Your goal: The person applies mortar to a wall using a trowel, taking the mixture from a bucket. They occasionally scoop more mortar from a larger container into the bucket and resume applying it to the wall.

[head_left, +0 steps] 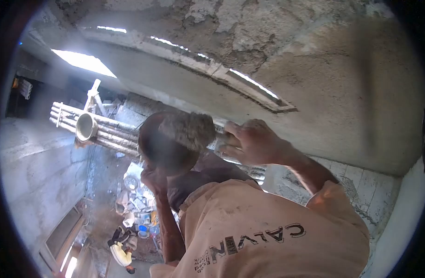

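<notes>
My left hand (152,180) is closed on the near-left rim of a dark round bowl (164,155), holding it up in front of my body. Over the bowl's far right side sits a thick grey lump of mortar (198,129) on what looks like a trowel; its blade is covered by the lump. The fingers of my right hand (254,141) are wrapped round its handle, just right of the bowl. Mortar smears show on the right hand's fingers. The bowl's contents are dark and hard to make out.
Bound poles (117,134) form a scaffold platform beneath me, bearing a second round bowl (86,127). Rough plastered wall (314,78) with a narrow slotted ledge runs close on the right. Far below lie rubble and containers (140,204); a person (122,250) in a yellow top is there.
</notes>
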Demonstrator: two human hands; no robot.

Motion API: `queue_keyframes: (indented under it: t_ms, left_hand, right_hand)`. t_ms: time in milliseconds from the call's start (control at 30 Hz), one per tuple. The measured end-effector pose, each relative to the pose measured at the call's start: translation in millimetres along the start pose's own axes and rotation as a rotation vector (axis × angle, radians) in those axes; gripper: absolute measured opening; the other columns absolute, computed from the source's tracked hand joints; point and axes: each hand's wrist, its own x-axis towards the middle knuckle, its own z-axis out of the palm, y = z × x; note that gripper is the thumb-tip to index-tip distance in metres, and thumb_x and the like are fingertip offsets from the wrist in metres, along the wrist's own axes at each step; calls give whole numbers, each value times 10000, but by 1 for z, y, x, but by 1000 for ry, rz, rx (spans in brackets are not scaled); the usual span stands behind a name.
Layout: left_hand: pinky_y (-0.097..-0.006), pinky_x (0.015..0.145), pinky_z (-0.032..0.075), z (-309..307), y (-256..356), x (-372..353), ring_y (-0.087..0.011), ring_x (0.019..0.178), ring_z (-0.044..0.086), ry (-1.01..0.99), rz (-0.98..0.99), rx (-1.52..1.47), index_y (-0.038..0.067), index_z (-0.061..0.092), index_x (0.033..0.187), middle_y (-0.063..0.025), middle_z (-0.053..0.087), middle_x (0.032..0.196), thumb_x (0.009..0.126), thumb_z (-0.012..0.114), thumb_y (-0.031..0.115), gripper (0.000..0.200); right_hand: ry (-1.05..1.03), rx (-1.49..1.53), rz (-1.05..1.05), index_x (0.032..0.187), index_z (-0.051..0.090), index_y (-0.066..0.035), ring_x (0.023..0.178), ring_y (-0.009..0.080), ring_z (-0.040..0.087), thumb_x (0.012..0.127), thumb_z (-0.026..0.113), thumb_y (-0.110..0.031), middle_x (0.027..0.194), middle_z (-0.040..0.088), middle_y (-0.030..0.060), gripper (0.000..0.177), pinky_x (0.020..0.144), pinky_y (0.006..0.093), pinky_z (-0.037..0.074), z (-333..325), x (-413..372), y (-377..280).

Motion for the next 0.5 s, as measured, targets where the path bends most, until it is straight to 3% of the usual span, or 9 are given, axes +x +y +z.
queue_keyframes:
  t_ms: [167, 233, 267, 300, 400, 433, 500]
  left_hand:
    - [-348, 581, 484, -14, 3, -8, -99, 605, 564, 52, -50, 24, -79, 727, 759, -62, 689, 643, 780, 747, 192, 272]
    - [-347, 587, 483, -12, -44, 0, -102, 598, 555, 56, -16, -57, -79, 723, 744, -56, 672, 618, 773, 745, 192, 273]
    - [-359, 593, 488, -14, -27, 0, -108, 587, 557, 72, -107, -23, -80, 720, 736, -71, 666, 597, 765, 739, 182, 264]
    - [-361, 590, 487, -11, -24, -1, -108, 586, 558, 88, -75, 2, -80, 719, 736, -78, 667, 597, 763, 735, 181, 263]
    - [-369, 573, 475, -17, -29, -2, -111, 580, 563, 132, -20, 106, -92, 706, 732, -102, 660, 588, 761, 717, 187, 280]
    - [-368, 573, 473, -9, -26, 2, -115, 574, 562, 117, -10, 77, -93, 702, 728, -103, 657, 584, 760, 716, 187, 283]
    - [-366, 572, 470, -16, -26, -6, -124, 562, 562, 56, -1, 67, -95, 694, 721, -107, 650, 577, 759, 714, 189, 288]
  right_hand:
    - [-281, 353, -241, 1060, 694, -41, 523, 195, 632, 978, 725, -322, 709, 690, 65, 295, 499, 341, 479, -83, -41, -9]
    - [-419, 525, -150, 1007, 720, -38, 538, 134, 634, 985, 707, -345, 671, 670, 46, 307, 483, 327, 491, -108, -47, -8]
    - [-485, 464, 149, 1094, 737, -57, 530, 142, 624, 1021, 656, -343, 708, 696, 16, 307, 530, 298, 546, -114, -44, -3]
    - [-246, 432, 135, 1119, 738, -66, 559, 140, 633, 1027, 647, -364, 757, 705, 29, 325, 540, 296, 563, -110, -47, 56]
    - [217, 379, 551, 1285, 694, -67, 700, 96, 638, 1024, 646, -376, 925, 687, 83, 407, 486, 274, 537, -181, -52, 57]
    - [430, 374, 458, 1263, 692, -54, 669, 87, 620, 1017, 657, -378, 866, 667, 63, 408, 478, 265, 521, -209, -73, 45]
    - [560, 397, 367, 1215, 692, -36, 631, 77, 599, 1004, 678, -387, 800, 650, 41, 410, 471, 253, 500, -217, -98, 36]
